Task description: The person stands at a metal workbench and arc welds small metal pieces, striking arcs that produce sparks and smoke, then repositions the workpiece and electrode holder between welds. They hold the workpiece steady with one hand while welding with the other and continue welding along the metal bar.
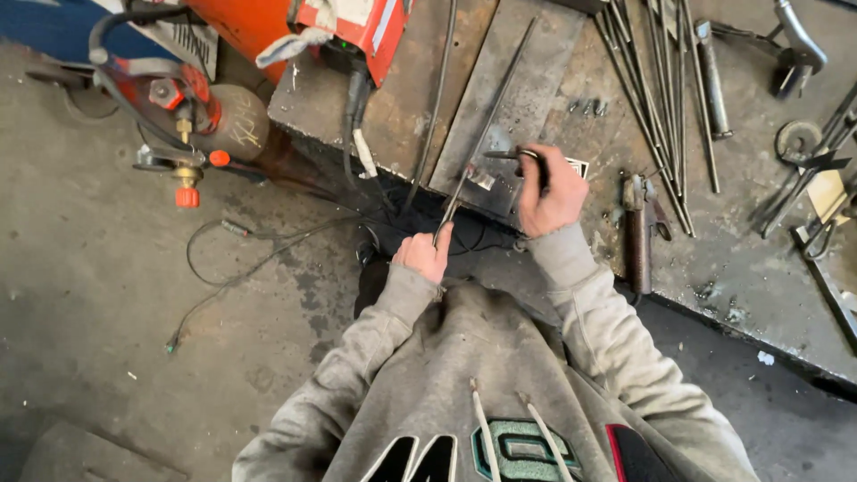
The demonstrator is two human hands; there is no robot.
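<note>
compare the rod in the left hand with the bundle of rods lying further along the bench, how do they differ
The single rod is held at its near end by the left hand; the bundle of rods lies untouched. The single rod leans up to the right, while the bundle fans up to the left. The single rod crosses a flat steel plate; the bundle rests on the bare bench. Both are thin, dark, straight metal.

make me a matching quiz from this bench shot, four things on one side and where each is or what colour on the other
Things:
1. long thin rod
2. welding machine
3. bundle of rods
4. red valve knob

Places or colours:
a. orange, at the bench's far-left corner
b. on the gas cylinder, over the floor
c. held by the left hand
d. lying loose right of the right hand

Pairs: 1-c, 2-a, 3-d, 4-b
</note>
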